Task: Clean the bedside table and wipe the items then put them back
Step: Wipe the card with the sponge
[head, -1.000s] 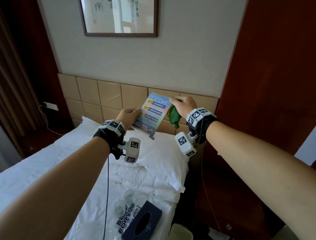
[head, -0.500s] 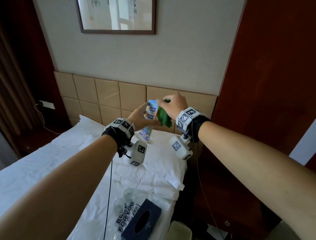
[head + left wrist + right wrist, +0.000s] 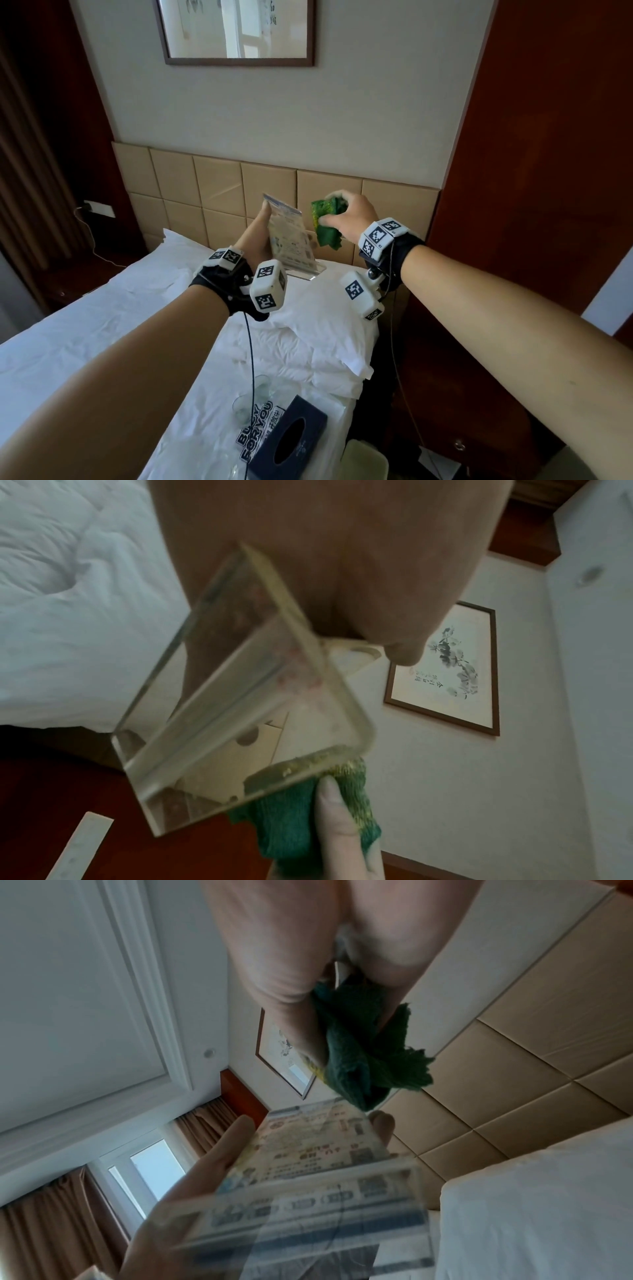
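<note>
My left hand (image 3: 255, 240) grips a clear acrylic sign stand (image 3: 289, 236) with a printed card in it, held upright above the pillow, thumb along its left edge. The stand's thick clear base (image 3: 240, 696) fills the left wrist view. My right hand (image 3: 346, 219) clutches a bunched green cloth (image 3: 325, 222) just right of the card's top edge. In the head view a narrow gap shows between cloth and card. From the right wrist, the cloth (image 3: 363, 1056) hangs above the card (image 3: 308, 1150), with my left fingers (image 3: 222, 1150) round it.
Below my arms is a white bed with a pillow (image 3: 325, 329). On the sheet lie a dark blue tissue box (image 3: 291, 438), two small glasses (image 3: 246, 401) and a black-lettered card (image 3: 257, 431). A padded headboard (image 3: 219, 185) is behind, and dark wood furniture (image 3: 462, 428) stands at the right.
My left hand has turned the sign stand round, from its blue front through edge-on to a paler face. The right hand with the cloth has come off the top corner to the right.
</note>
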A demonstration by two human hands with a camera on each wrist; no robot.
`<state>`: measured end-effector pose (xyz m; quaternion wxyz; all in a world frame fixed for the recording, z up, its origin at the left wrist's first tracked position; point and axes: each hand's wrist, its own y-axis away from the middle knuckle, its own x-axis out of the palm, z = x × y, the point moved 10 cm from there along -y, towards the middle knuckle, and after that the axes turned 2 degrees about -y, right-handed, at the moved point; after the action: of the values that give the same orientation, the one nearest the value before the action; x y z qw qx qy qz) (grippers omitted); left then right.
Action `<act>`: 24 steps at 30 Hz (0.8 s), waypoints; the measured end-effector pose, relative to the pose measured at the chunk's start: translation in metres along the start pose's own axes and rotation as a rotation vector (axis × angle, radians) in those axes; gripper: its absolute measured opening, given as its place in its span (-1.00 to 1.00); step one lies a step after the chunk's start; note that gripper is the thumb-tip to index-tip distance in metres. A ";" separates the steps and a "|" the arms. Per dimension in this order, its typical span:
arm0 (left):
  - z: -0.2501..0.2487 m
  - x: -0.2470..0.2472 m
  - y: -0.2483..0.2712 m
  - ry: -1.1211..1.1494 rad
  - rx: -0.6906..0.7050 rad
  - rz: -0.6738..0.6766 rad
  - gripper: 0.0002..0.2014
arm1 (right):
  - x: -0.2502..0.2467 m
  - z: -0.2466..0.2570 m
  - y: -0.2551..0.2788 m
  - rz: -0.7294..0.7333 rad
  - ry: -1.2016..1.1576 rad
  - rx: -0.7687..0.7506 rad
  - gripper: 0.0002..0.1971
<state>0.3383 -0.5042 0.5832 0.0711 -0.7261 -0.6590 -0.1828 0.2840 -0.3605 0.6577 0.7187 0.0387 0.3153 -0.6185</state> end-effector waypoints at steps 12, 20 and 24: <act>0.006 -0.015 -0.002 0.026 0.038 -0.044 -0.34 | 0.033 -0.029 -0.005 0.145 -0.193 0.208 -0.66; 0.009 -0.027 -0.009 0.050 0.075 -0.052 -0.47 | 0.034 -0.040 -0.006 0.128 -0.328 0.279 -0.73; 0.008 -0.032 -0.014 0.048 0.095 -0.065 -0.45 | 0.021 -0.031 -0.006 0.049 -0.185 0.141 -0.73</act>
<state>0.3242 -0.5299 0.5627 0.1155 -0.6953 -0.6884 -0.1709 0.2665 -0.3661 0.6246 0.7552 0.0398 0.2022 -0.6223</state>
